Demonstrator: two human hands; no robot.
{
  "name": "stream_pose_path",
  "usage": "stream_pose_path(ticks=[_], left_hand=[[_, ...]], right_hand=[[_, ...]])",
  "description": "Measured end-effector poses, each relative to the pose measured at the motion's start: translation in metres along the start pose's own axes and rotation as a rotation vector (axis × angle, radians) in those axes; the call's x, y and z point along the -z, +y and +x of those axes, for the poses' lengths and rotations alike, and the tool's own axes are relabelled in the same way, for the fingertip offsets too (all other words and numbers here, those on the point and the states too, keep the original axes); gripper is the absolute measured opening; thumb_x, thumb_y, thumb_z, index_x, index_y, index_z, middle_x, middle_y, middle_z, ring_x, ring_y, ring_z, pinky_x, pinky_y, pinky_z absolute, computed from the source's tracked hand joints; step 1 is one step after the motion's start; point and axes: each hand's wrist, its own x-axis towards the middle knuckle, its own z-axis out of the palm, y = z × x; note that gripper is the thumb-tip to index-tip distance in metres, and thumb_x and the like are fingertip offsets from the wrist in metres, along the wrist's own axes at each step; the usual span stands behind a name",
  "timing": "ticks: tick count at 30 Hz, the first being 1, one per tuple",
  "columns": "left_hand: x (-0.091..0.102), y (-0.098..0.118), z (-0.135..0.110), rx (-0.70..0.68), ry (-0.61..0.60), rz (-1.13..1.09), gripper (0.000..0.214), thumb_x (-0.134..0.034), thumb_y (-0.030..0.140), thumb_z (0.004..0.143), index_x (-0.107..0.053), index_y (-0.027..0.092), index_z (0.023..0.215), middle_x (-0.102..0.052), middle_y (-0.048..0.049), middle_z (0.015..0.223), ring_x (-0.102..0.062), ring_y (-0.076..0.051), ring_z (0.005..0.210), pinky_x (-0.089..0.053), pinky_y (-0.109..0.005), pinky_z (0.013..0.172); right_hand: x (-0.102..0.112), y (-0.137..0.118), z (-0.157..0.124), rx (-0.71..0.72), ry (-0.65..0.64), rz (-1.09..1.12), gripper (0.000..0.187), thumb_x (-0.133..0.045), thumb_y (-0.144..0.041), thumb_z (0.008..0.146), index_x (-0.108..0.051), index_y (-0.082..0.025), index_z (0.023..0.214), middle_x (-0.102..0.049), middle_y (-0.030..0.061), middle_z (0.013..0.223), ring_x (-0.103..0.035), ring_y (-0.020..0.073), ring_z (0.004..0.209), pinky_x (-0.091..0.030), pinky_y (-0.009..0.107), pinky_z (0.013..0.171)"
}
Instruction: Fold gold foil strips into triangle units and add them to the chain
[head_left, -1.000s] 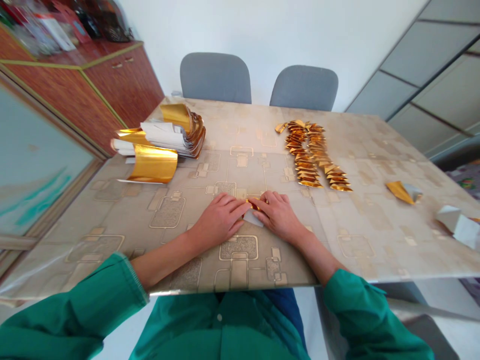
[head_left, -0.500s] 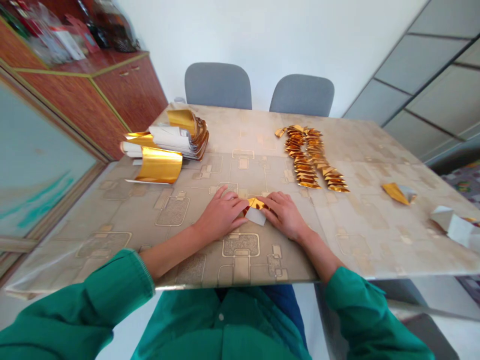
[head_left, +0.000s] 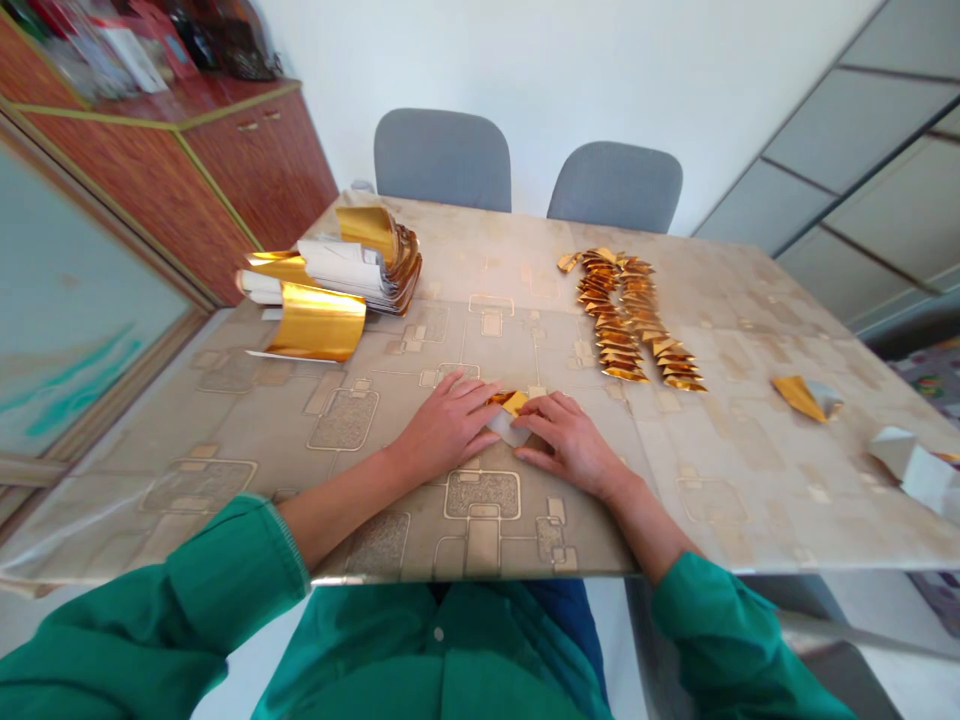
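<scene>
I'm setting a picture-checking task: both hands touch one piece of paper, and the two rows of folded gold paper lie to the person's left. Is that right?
Not quite: the two rows of folded gold paper lie to the person's right, as the head view shows. Left hand and right hand do touch one piece of paper.

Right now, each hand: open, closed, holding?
Left hand: touching the gold-and-white paper at its left; grip can't be told.
Right hand: touching the paper's right side; grip can't be told.

The table (head_left: 735, 330) bears gold sheets (head_left: 319, 322) and folded pieces (head_left: 621, 352).
</scene>
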Motion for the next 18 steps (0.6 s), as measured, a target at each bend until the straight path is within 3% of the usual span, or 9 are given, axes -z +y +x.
stream_pose_path(ticks=[7, 18], left_hand=[[-0.0084, 0.0041, 0.0005, -0.115, 0.018, -0.089, 0.02, -0.059, 0.029, 0.095, -0.065, 0.014, 0.107, -0.066, -0.0114, 0.118, -0.06, -0.024, 0.107, -0.049, -0.04, 0.097], [-0.0065, 0.009, 0.0016, -0.017, 0.0, -0.131, 0.025, -0.068, 0.034, 0.089, -0.064, 0.015, 0.106, -0.066, -0.01, 0.119, -0.057, -0.025, 0.106, -0.049, -0.04, 0.095]], right_hand=[[0.0022, -0.0035, -0.003, 0.023, 0.004, -0.05, 0.018, -0.057, -0.037, 0.096, -0.064, -0.022, 0.089, -0.066, 0.0059, 0.109, -0.053, 0.0217, 0.1, -0.042, 0.036, 0.085], [-0.0017, -0.0082, 0.0008, 0.076, 0.041, -0.086, 0.02, -0.05, -0.031, 0.1, -0.06, -0.02, 0.086, -0.069, 0.0049, 0.101, -0.056, 0.019, 0.093, -0.04, 0.033, 0.08]])
